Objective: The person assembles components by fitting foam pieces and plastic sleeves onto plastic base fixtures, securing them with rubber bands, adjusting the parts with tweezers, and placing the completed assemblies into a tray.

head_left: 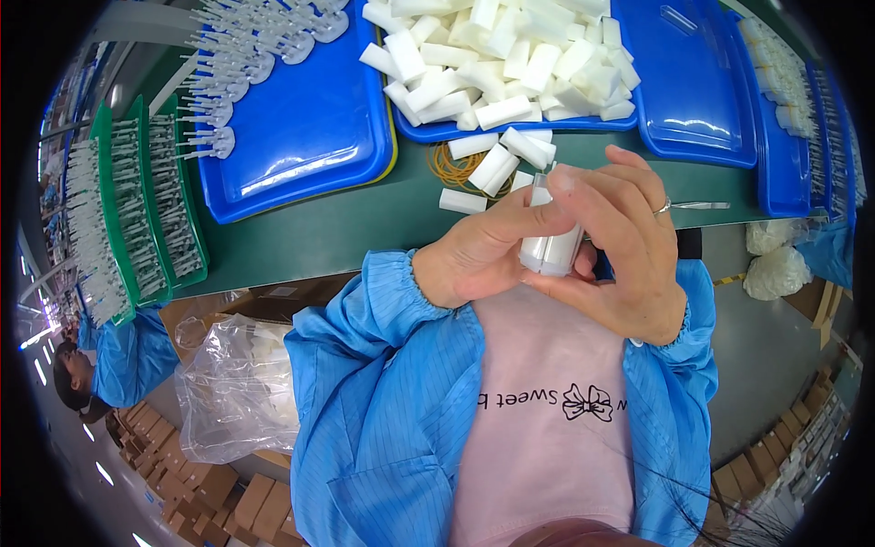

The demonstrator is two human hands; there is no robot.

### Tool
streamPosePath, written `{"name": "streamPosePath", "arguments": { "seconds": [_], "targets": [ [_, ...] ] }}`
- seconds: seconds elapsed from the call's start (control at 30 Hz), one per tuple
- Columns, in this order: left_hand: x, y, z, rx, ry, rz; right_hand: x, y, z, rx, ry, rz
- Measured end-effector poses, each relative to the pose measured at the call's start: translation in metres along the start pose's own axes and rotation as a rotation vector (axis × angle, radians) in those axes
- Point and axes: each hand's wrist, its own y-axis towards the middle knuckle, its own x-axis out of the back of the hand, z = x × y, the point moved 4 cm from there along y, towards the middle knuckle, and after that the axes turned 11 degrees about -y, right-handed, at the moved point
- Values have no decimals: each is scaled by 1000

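Both hands (565, 242) pinching white block (550, 248)

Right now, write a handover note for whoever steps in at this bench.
Left hand: holds a small bundle of white packets, thumb pressed on top.
Right hand: wraps the same bundle from the other side; ring on one finger.
Supplies: a heap of loose white packets in the middle blue tray, a few more spilled on the green table beside yellow rubber bands.
Done: one bundle gathered in hand; no band shows on it.
Left: the heap in the tray and the spilled packets remain loose.
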Motion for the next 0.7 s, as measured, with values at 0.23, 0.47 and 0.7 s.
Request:
{"name": "streamPosePath", "arguments": {
  "seconds": [0.23,0.47,0.7],
  "targets": [
    [2,-16,-19,-117,49,10,1,21,2,27,179,174],
    [0,-61,-91,-602,-77,213,-12,22,-24,-171,346,54],
    [6,-91,-107,-904,25,109,-79,29,-7,-40,118,15]
  ]
}}
